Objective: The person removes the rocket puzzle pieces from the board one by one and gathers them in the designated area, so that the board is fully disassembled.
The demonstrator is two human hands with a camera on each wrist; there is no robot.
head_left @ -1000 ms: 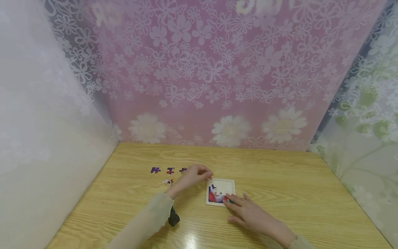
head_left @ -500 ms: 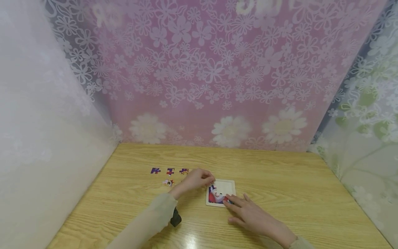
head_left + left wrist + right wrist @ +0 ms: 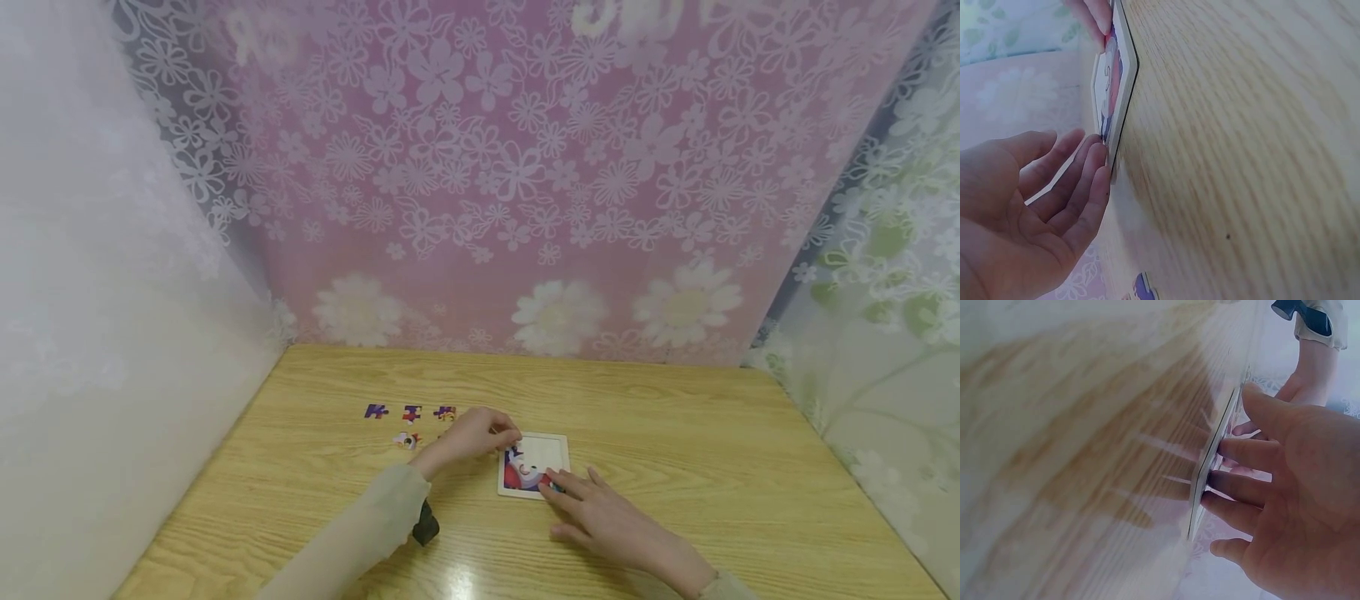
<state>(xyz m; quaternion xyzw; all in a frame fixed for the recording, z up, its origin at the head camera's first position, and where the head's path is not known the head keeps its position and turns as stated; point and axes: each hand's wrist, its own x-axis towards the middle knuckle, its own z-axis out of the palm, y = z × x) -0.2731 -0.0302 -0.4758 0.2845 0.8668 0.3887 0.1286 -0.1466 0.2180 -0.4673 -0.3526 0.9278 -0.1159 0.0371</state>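
A square jigsaw tray (image 3: 547,450) with a pale rim lies flat on the table. Joined picture pieces (image 3: 522,475) in purple, red and white fill its left and near parts; bare board shows at the far right. At the tray's far left corner is my left hand (image 3: 480,432). In the left wrist view its bent fingertips touch the tray's edge (image 3: 1127,81), the thumb stands apart, and no piece shows between them. My right hand (image 3: 603,512) rests its spread, fairly straight fingertips on the near right corner, hiding that part; in the right wrist view its palm (image 3: 1310,494) holds nothing.
Left of the tray lie loose jigsaw pieces: three in a far row, among them a purple one (image 3: 377,411), and a white one (image 3: 407,439) nearer. Another is partly hidden by the left wrist. Flowered curtains (image 3: 480,208) enclose the wooden table (image 3: 675,433).
My left hand has shifted slightly right and nearer, onto the tray's corner, uncovering more of the third loose piece in the far row. The right hand stays in place.
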